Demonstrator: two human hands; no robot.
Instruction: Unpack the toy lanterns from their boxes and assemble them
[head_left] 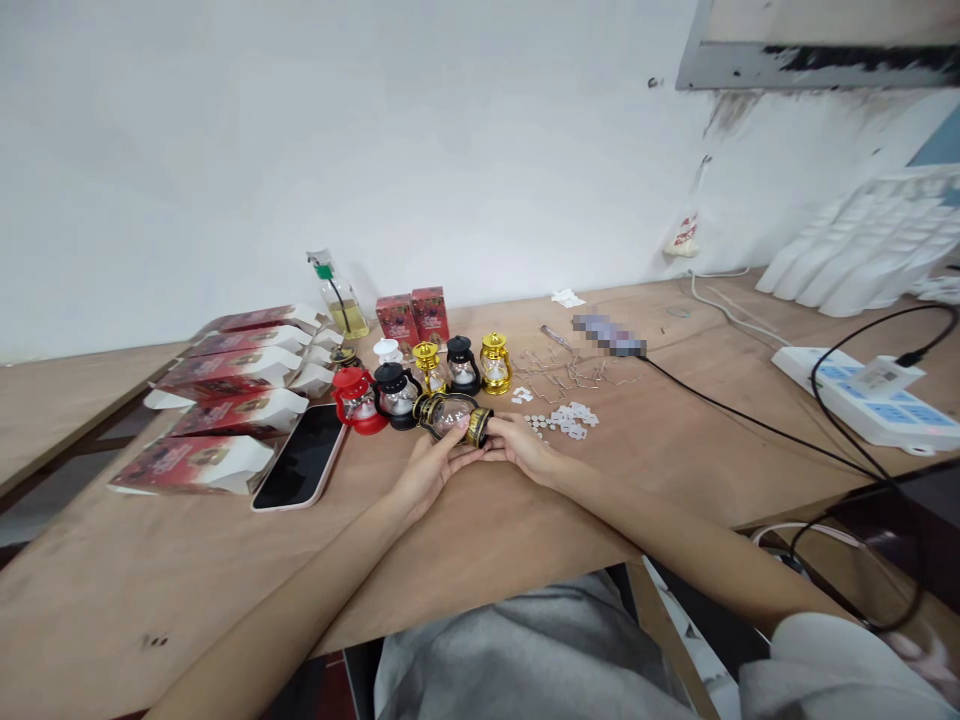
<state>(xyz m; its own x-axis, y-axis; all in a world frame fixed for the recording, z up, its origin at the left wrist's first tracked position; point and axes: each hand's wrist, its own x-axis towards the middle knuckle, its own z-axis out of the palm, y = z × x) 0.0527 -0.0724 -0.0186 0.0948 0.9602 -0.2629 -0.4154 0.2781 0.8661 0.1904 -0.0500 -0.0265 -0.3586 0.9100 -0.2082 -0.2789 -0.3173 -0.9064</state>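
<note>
A small bronze-and-black lantern lies on its side in front of me, its base turned to the right. My left hand is closed around its lower body, thumb on the clear globe. At the base, my right hand has its fingers pressed together against the lantern's bottom; whether they pinch a small part there is hidden. Just beyond stand a red lantern, a black lantern, a gold lantern and several others. Right of my hands lie small white plastic pieces and round discs.
Left are a phone and several open red boxes. Two upright red boxes and a bottle of yellowish liquid stand behind. Bent wires lie right of the lanterns. A power strip with black cables sits far right.
</note>
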